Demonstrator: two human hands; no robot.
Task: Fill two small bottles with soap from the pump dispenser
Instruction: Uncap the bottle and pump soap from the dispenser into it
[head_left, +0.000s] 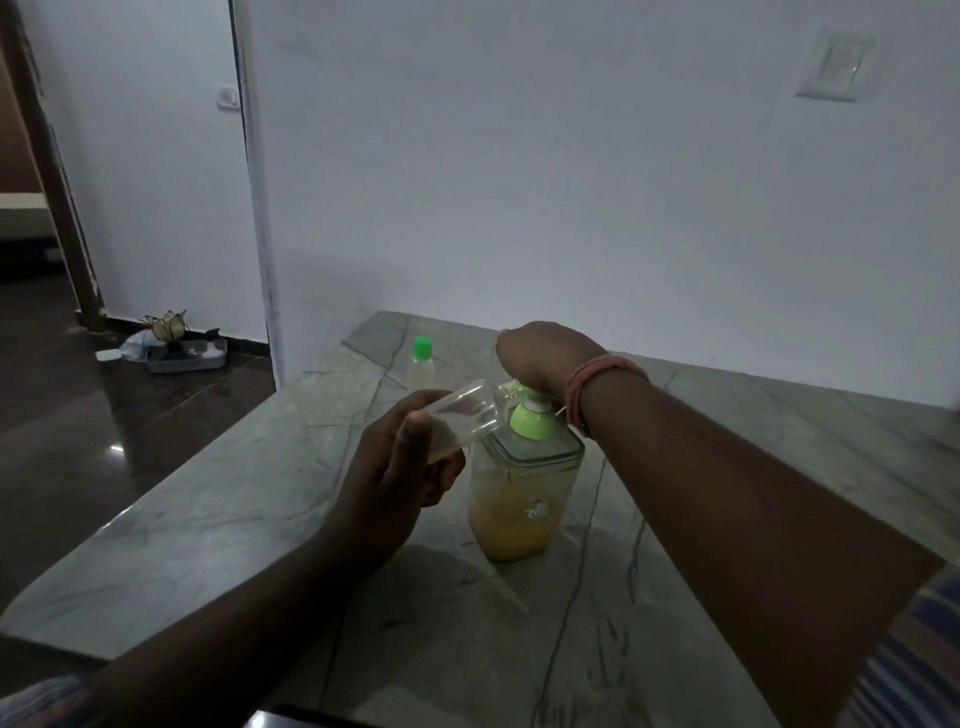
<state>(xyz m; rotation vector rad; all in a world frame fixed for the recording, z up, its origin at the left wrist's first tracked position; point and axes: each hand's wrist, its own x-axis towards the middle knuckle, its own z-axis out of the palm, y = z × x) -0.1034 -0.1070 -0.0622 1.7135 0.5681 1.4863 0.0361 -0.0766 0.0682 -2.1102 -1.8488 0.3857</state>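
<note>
A square clear pump dispenser (522, 499) with a green pump collar and orange-yellow soap in its lower half stands on the marble counter (701, 597). My right hand (540, 356) rests on top of the pump head, palm down. My left hand (400, 467) holds a small clear bottle (460, 415) tilted on its side, its open mouth against the green nozzle. A second small clear bottle (421, 364) with a green cap stands upright farther back on the counter.
The counter ends at a rounded edge on the left, with dark glossy floor below. A tray with a small plant (179, 343) sits on the floor by the wall corner. A white wall runs behind the counter.
</note>
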